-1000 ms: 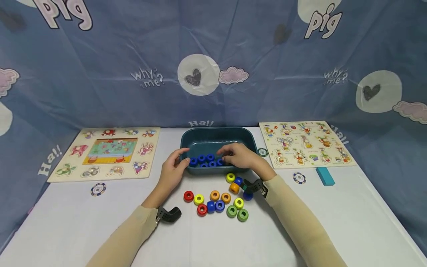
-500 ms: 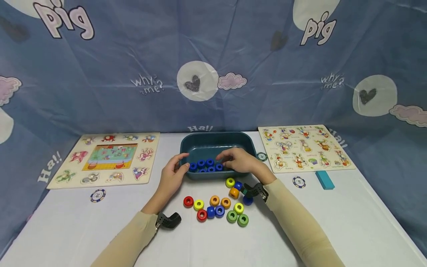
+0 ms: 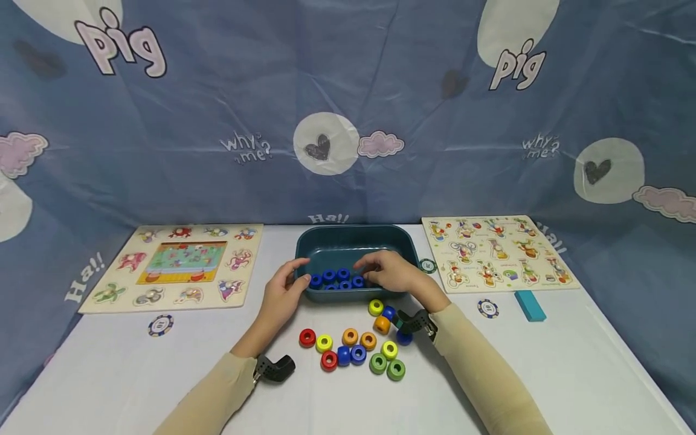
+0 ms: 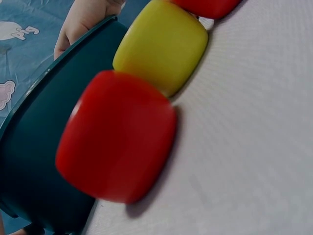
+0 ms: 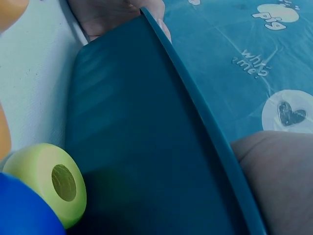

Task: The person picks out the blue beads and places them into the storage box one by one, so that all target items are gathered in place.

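Observation:
A dark teal plastic tray [image 3: 391, 237] stands at the back middle of the table, with several blue beads [image 3: 328, 276] gathered along its near left side. My left hand [image 3: 281, 296] holds the tray's left end, thumb and a finger over the rim. Over the right near rim reaches my right hand [image 3: 394, 272], its loosely bent fingers low in the tray beside the blue beads. No bead shows between those fingers, though their tips are partly hidden. In the right wrist view, the tray wall hides the beads inside.
In front of the tray lie loose beads: red [image 3: 307, 338], yellow [image 3: 324, 344], orange [image 3: 350, 337], blue [image 3: 358, 354] and green [image 3: 396, 370]. Wooden puzzle boards lie left [image 3: 179, 266] and right [image 3: 497, 254]. Poker chips [image 3: 161, 325] and a teal block [image 3: 530, 306] lie nearby.
The head view has tilted upward, so the whole scene sits lower in the frame. Both hands, the tray and the beads keep their places.

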A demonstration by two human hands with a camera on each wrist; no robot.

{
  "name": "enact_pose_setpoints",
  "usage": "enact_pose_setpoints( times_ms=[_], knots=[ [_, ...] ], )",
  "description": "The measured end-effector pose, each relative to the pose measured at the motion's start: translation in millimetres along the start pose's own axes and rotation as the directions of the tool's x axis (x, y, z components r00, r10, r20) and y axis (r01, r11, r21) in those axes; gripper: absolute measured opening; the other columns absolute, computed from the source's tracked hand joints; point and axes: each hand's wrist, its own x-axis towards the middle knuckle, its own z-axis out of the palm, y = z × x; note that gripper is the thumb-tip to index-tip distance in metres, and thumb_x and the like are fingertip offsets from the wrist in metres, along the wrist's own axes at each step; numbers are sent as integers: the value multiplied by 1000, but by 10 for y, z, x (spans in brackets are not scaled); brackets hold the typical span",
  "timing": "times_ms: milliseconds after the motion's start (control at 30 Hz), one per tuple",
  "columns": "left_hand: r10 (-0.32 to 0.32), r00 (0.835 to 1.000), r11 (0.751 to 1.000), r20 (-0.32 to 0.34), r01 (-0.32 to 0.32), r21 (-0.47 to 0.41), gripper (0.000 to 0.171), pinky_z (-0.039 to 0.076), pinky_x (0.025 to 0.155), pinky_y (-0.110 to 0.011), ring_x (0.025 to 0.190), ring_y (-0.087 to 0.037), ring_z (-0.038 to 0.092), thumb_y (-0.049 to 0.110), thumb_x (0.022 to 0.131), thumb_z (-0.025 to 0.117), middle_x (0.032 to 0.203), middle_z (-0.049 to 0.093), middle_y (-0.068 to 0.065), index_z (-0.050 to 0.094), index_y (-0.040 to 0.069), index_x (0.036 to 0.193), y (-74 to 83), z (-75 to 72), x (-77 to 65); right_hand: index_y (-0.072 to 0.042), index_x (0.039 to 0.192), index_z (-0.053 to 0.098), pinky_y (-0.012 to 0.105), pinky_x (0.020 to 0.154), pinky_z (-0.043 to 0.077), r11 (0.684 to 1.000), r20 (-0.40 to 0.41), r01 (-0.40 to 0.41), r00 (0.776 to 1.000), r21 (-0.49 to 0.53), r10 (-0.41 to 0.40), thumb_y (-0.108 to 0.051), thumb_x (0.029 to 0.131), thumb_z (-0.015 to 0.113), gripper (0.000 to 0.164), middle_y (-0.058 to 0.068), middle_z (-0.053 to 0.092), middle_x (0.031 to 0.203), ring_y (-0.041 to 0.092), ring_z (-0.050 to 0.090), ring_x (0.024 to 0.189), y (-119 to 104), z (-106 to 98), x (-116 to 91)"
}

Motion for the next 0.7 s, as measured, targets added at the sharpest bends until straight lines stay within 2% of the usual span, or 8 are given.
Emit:
enact_pose_setpoints(
  times_ms=[133,233,333,400,500,533,600,700],
  knots=[
    [7,1000,1000,15,-7,26,37,44,73,-16,87,-11,51,9,95,56,134,56,-17,56,1,132,155,-4,-68,-10,122,66,32,81,53,1000,-14,-14,1000,-11,14,-6,96,55,29,9,69,117,13,66,89,6,26,-39],
    [-2,1000,1000,12,2,13,37,45,75,-15,93,-16,54,10,95,57,136,56,-14,57,4,132,43,29,-54,-9,122,66,32,81,54,1000,-38,2,999,-21,-3,-7,96,55,28,9,70,113,13,67,89,15,36,-60],
    [2,1000,1000,-3,-2,6,37,46,77,-16,99,-19,55,12,96,58,137,56,-11,58,8,132,-124,53,-19,-7,119,67,29,78,54,998,-122,53,991,-17,-54,-8,96,56,26,10,71,109,12,66,86,9,47,-79],
    [4,1000,1000,-10,-4,14,37,47,79,-16,102,-18,55,14,96,58,137,56,-9,58,11,132,-202,61,-7,-8,116,69,26,75,54,994,-210,108,972,-20,-110,-8,95,58,23,9,72,106,10,65,84,-40,51,-122],
    [11,1000,1000,-14,-10,20,36,47,79,-18,100,-16,54,15,95,59,136,57,-7,59,14,131,-227,59,-13,-10,110,71,24,66,51,973,-307,223,924,-55,-229,-9,94,60,19,8,72,101,9,61,76,-205,50,-275],
    [21,1000,1000,-13,-21,23,35,47,78,-18,99,-14,53,16,95,59,135,57,-7,59,15,131,-228,59,-18,-11,108,71,24,64,51,961,-310,265,910,-79,-276,-10,93,61,18,6,72,99,8,60,75,-272,48,-354],
    [17,1000,1000,-5,-17,11,35,46,79,-19,98,-16,51,15,95,59,135,57,-8,59,13,130,-119,34,-35,-14,107,72,23,62,49,943,-264,311,906,-117,-331,-12,92,63,17,1,71,97,6,56,71,-404,36,-528],
    [39,999,999,-10,-39,24,35,44,76,-19,93,-16,49,15,96,58,133,58,-9,59,11,131,-41,-30,16,-16,110,71,21,59,46,937,-125,314,934,-155,-334,-14,92,65,20,-2,70,96,6,53,69,-515,-19,-689]
  ],
)
